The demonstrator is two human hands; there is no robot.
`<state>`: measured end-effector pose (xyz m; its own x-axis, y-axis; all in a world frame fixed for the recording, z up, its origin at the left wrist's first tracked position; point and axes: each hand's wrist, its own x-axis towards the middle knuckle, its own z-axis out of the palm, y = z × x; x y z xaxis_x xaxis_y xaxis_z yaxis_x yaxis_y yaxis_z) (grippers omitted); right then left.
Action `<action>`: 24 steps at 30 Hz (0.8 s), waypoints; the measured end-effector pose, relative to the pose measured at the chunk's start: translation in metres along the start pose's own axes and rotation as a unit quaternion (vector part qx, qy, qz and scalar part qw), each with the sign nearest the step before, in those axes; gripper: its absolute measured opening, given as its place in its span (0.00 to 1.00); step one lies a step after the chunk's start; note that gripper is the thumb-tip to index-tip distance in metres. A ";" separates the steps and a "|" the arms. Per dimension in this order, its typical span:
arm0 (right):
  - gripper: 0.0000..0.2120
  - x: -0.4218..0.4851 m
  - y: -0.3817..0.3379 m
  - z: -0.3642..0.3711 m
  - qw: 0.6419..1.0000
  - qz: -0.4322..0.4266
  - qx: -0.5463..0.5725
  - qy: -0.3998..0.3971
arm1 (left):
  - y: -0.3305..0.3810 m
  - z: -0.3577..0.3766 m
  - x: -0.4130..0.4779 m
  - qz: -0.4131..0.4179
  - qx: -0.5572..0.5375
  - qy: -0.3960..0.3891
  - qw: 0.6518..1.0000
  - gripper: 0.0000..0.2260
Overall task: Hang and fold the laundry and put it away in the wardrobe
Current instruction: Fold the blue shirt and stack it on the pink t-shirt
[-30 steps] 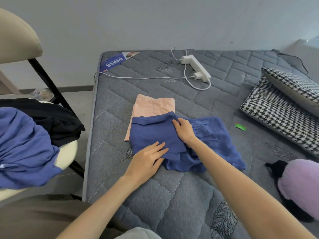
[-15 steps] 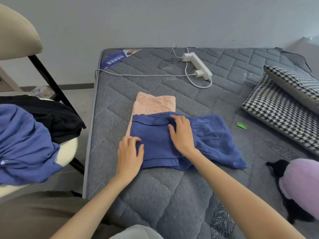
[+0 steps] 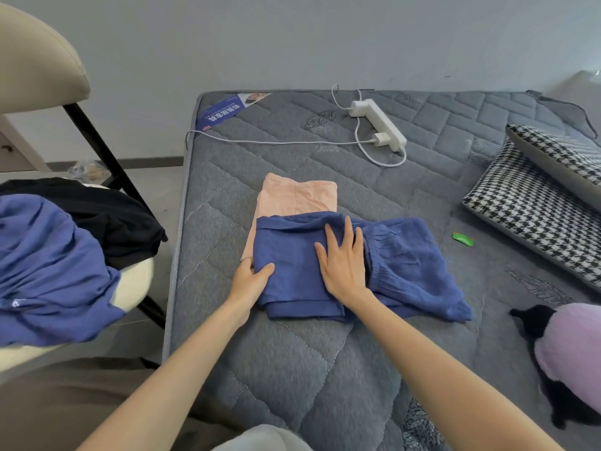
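A blue garment (image 3: 406, 265) lies partly folded on the grey mattress (image 3: 292, 369), overlapping the near edge of a folded peach garment (image 3: 299, 196). My left hand (image 3: 250, 281) grips the blue garment's left edge, thumb on top of the cloth. My right hand (image 3: 343, 262) lies flat with spread fingers on the middle of the fold, pressing it down. To the left, a chair (image 3: 136, 281) carries a heap of blue cloth (image 3: 48, 271) and black cloth (image 3: 107, 219).
A white power strip (image 3: 380, 125) with its cable lies at the mattress's far side, next to a blue leaflet (image 3: 221, 112). Houndstooth pillows (image 3: 536, 206) sit at the right, a small green item (image 3: 463, 239) beside them. A lilac and black bundle (image 3: 566, 359) lies near right.
The left part of the blue garment has been folded over and flattened. My left hand moved to the garment's left edge and took hold of it; my right hand spread flat on the fold.
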<state>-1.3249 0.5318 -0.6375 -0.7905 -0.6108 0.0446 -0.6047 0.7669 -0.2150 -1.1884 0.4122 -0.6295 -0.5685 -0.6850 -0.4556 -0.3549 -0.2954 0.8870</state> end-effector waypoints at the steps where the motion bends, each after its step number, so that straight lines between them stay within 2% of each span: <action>1: 0.24 0.001 -0.005 -0.002 1.000 -0.017 -0.009 0.023 | 0.001 -0.001 0.001 -0.002 0.005 -0.001 1.000 0.07; 5: 0.16 0.007 -0.024 -0.007 0.991 -0.105 -0.001 0.080 | 0.004 -0.004 0.004 -0.003 0.015 0.001 1.000 0.06; 11: 0.16 0.042 -0.051 -0.006 0.979 -0.200 0.009 0.034 | 0.001 -0.009 0.005 0.015 0.018 -0.010 1.000 0.02; 17: 0.14 0.069 -0.076 0.004 0.958 -0.280 -0.052 0.031 | -0.006 -0.018 0.008 0.027 0.034 -0.036 0.998 0.07; 19: 0.14 0.075 -0.077 0.006 0.959 -0.278 -0.027 0.043 | -0.008 -0.021 0.010 0.026 0.041 -0.041 0.998 0.07; 21: 0.12 0.080 -0.080 0.005 0.971 -0.232 0.048 0.035 | -0.010 -0.022 0.012 0.024 0.044 -0.044 0.998 0.09; 24: 0.10 0.092 -0.090 0.003 0.971 -0.103 0.207 -0.064 | -0.012 -0.023 0.013 0.019 0.054 -0.056 0.997 0.09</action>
<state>-1.3432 0.4062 -0.6169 -0.6223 -0.7827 0.0121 -0.6368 0.4971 -0.5893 -1.1748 0.3917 -0.6444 -0.6608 -0.6132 -0.4329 -0.4061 -0.1929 0.8932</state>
